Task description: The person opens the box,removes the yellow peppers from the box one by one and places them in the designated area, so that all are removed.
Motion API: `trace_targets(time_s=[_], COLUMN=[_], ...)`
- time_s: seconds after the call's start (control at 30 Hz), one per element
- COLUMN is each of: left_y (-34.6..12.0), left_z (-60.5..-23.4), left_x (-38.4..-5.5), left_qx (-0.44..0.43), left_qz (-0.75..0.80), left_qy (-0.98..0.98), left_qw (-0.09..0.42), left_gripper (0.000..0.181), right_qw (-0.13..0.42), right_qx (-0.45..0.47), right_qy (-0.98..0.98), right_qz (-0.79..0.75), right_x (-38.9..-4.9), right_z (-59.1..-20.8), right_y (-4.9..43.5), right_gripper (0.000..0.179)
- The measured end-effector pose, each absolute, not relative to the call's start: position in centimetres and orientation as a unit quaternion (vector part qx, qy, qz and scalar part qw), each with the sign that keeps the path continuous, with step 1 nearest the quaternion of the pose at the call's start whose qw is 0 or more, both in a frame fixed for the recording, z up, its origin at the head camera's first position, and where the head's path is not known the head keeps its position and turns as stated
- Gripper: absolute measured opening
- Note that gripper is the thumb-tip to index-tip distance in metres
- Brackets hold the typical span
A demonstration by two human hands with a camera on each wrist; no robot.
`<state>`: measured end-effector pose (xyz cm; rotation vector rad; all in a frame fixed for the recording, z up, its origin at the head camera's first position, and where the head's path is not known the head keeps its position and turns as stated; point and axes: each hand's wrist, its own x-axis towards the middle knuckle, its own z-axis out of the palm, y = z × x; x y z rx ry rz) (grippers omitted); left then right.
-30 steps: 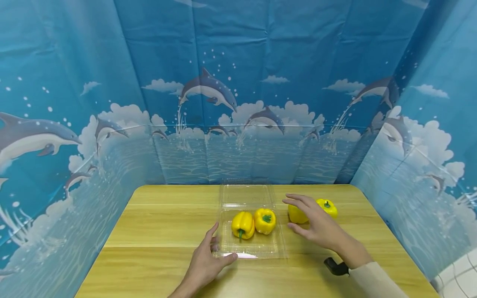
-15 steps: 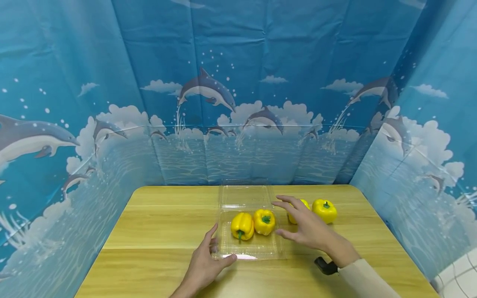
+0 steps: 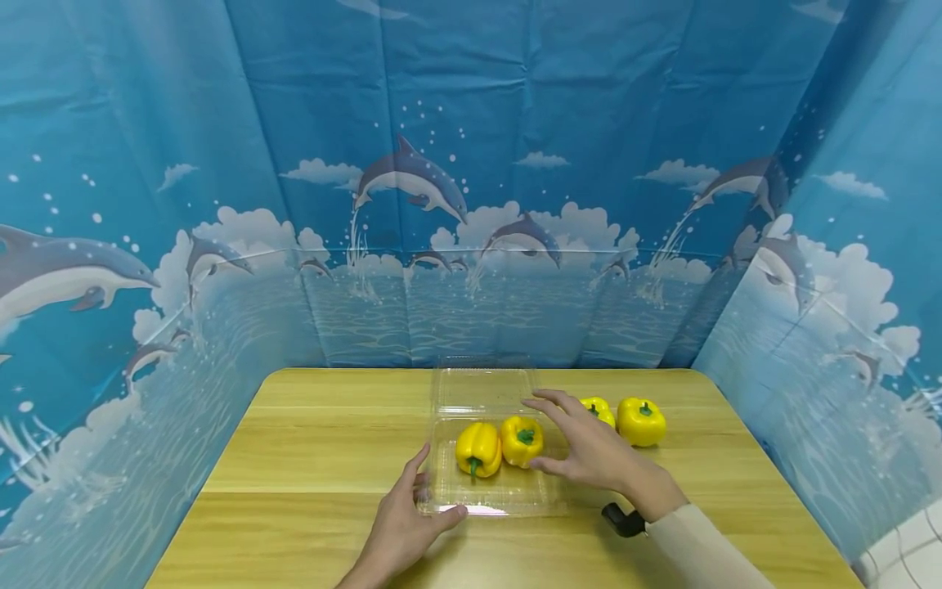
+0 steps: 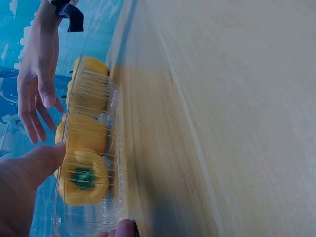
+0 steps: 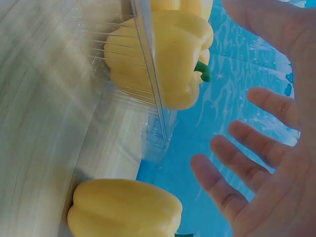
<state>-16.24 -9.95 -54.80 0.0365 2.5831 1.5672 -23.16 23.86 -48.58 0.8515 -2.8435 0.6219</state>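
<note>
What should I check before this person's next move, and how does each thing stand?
1. Left hand steadies the box: ok, at its near left corner.
2. Lid out of the way: ok, folded back.
3. Right hand free: ok, holding nothing.
4. All four peppers inside: not ok, two are on the table to the right.
5. Peppers fit under the lid: cannot tell while it is open.

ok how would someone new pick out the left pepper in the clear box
On the wooden table, find the clear plastic container lying open. Inside it, the left pepper sits beside the right pepper, nearer the person's left hand. Both are yellow, but the left one's green stem points toward the person, while the other's points upward.
</note>
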Motion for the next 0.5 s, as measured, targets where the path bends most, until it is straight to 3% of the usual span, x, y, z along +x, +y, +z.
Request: trace_targets(time_s=[0.5], left_y=[-10.2], left_z=[-54.9], left_x=[-16.2], left_qx=[0.015], left_qz=[0.529], left_qy=[0.846], left_qw=[0.068], left_gripper=[0.118], right_qw=[0.01], right_qx=[0.279], right_qy=[-0.941], right_qz=[0.193], right_x=[-24.4], right_z=[-49.0], right_y=[22.5], right_gripper=[0.093])
